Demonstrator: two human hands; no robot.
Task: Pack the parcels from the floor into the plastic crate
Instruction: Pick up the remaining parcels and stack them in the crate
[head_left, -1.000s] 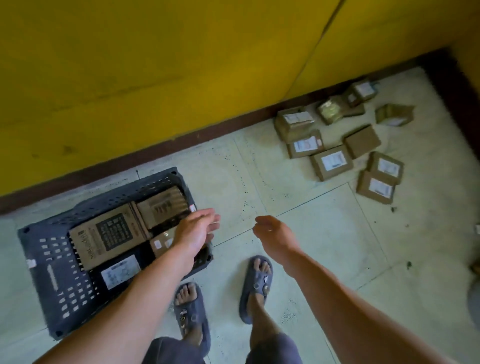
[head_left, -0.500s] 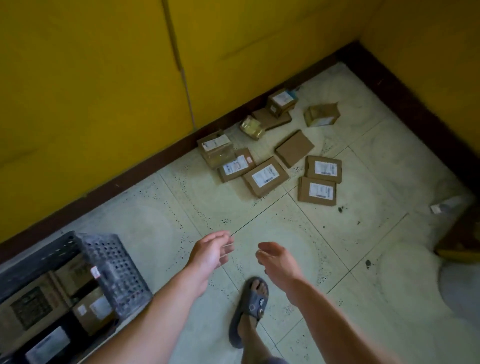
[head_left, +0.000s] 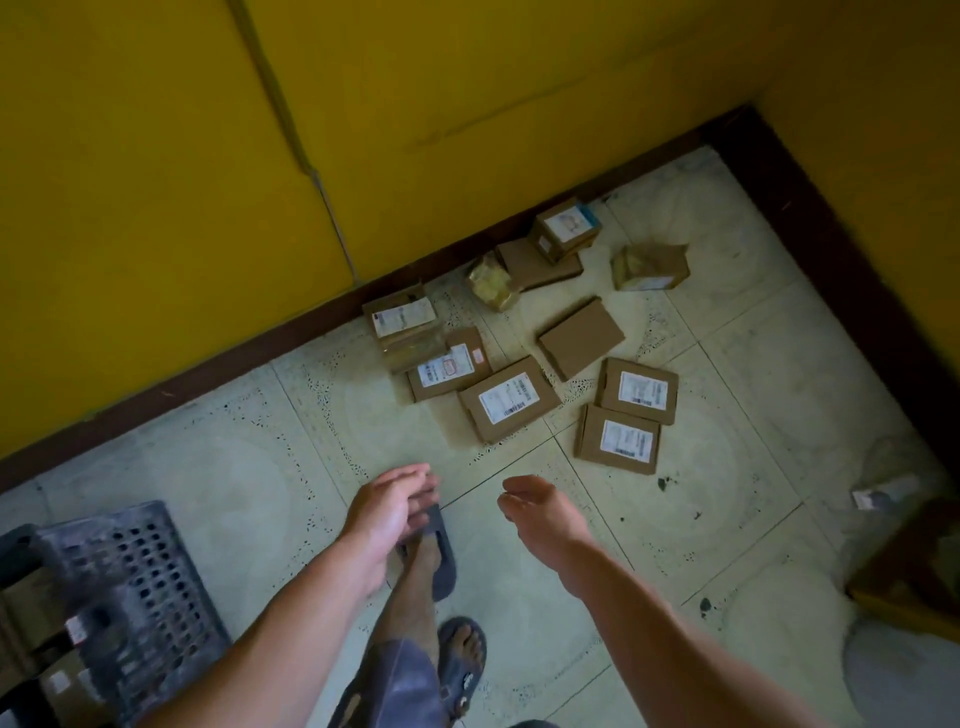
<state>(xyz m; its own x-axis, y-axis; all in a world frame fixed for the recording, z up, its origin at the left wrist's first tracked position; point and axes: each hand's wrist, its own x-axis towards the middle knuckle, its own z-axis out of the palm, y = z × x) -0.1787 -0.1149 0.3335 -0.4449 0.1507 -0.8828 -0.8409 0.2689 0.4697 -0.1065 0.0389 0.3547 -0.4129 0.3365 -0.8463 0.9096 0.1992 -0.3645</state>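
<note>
a pale tiled floor (head_left: 249, 467) carries scattered cardboard parcels (head_left: 509, 400) by the wall and a dark plastic crate (head_left: 130, 582).

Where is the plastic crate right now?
In the head view, the plastic crate sits on the floor at the bottom left corner, left of the left hand and well away from the loose parcels near the wall.

Head view, high, angled down at floor (head_left: 519, 597), corner ahead

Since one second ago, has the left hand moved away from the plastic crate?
Yes. The left hand was over the crate at its corner; now it is over the floor, right of the crate and nearer the parcels.
</note>
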